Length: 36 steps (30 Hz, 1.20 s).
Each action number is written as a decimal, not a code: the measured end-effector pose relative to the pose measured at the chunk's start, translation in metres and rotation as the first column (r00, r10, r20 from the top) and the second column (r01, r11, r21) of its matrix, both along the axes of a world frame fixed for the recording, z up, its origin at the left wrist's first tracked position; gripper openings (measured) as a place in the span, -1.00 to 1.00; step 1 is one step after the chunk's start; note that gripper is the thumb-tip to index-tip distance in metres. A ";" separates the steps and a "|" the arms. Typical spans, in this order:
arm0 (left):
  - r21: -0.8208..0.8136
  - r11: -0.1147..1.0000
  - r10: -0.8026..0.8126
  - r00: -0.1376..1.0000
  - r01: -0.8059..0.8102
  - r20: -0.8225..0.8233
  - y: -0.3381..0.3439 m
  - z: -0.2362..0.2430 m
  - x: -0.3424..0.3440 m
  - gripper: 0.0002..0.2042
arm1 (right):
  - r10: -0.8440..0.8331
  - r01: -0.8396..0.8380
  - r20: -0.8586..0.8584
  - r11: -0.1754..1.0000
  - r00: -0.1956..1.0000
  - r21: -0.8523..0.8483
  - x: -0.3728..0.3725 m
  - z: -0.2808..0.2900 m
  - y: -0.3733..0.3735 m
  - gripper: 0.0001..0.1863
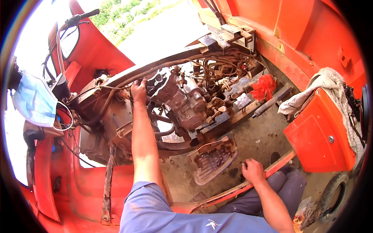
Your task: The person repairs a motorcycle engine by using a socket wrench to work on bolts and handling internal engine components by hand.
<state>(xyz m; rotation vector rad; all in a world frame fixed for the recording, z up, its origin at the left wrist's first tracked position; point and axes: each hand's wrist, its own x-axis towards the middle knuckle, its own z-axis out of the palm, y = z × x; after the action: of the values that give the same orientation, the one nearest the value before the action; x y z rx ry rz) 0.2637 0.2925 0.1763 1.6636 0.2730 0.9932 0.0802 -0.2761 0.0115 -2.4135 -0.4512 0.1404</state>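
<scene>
My left hand (138, 91) reaches in beside the opened engine (186, 103), just below a ribbed hose (163, 65). Its fingers are closed together; what they hold, if anything, is too small to make out. Grey metal and a jagged gasket face (157, 86) show on the engine's near left side. My right hand (254, 171) is low by my knee, above a red sill (237, 191). The fingers there are curled in, with a small dark spot by the thumb that I cannot identify. Left of that hand lies a dirty metal tray (215, 160) with dark bits in it.
Brown wiring (221, 64) and a red plastic bag (263, 87) sit beyond the engine. A handlebar (74, 20) with a blue face mask (35, 101) is at left. At right are an orange box (320, 134) with a grey cloth (328, 79) and a tyre (335, 196).
</scene>
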 end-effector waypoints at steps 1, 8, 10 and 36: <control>0.022 1.000 -0.005 1.000 0.006 -0.002 0.007 -0.002 0.000 -0.75 | 0.004 -0.004 -0.002 1.000 1.000 0.002 0.000 0.000 0.001 -0.83; 0.321 0.917 0.292 0.948 -0.238 -0.130 0.002 0.000 0.015 -0.72 | -0.014 0.014 0.002 1.000 1.000 -0.018 0.001 0.003 -0.001 -0.83; 0.180 0.978 0.137 0.972 -0.103 -0.191 0.026 -0.003 0.009 -0.71 | -0.022 0.022 0.004 1.000 1.000 -0.011 -0.001 0.005 0.003 -0.83; 0.029 0.999 -0.012 1.000 0.013 -0.029 0.017 -0.006 0.005 -0.80 | 0.000 0.000 -0.019 1.000 1.000 -0.006 0.002 0.001 -0.001 -0.80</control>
<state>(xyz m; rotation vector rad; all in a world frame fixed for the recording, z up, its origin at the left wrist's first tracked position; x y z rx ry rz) 0.2689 0.3094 0.1699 1.7052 0.2677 0.9687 0.0818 -0.2766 0.0125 -2.4156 -0.4433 0.1646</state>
